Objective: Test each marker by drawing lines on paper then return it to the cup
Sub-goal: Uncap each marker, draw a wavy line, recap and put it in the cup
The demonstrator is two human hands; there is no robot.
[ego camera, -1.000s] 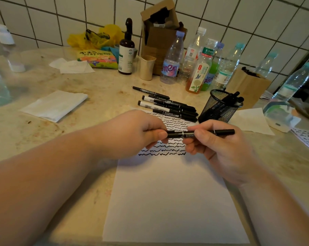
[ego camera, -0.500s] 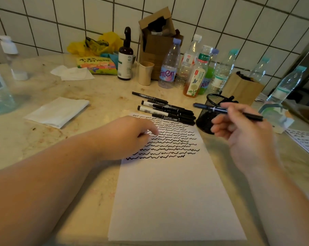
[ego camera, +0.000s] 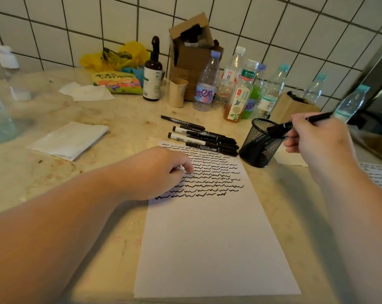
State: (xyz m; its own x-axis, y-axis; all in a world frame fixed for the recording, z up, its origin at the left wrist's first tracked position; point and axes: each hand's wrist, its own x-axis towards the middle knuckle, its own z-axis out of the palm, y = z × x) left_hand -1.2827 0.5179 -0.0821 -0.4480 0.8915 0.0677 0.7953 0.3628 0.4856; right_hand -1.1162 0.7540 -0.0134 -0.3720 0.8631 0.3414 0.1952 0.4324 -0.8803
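Right hand: the right hand (ego camera: pixel 317 141) holds a black marker (ego camera: pixel 299 121), fingers (ego camera: pixel 292 137) curled round its barrel, raised above the bench (ego camera: pixel 98 176).
Marker in hand: tilted, its lower tip just over the rim of the mesh cup (ego camera: pixel 260 143); upper end sticks out past the fingers toward the wall.
Mesh cup: black, upright on the bench, just below and left of the right fingers; contents too dark to tell.
Left hand: the left hand (ego camera: pixel 155 172) rests on the paper (ego camera: pixel 212 238), fingers loosely curled, gripping nothing, fingertips on the wavy black lines (ego camera: pixel 212 178).
Paper: white sheet on the bench; upper part covered with rows of squiggles, lower part blank.
Loose markers: a row of markers (ego camera: pixel 203 139) lies on the bench just beyond the left fingers, at the paper's top edge, beside the cup.
Beyond fingers: plastic bottles (ego camera: pixel 240 88), brown dropper bottle (ego camera: pixel 152 73), cardboard box (ego camera: pixel 192 51) along the tiled wall.
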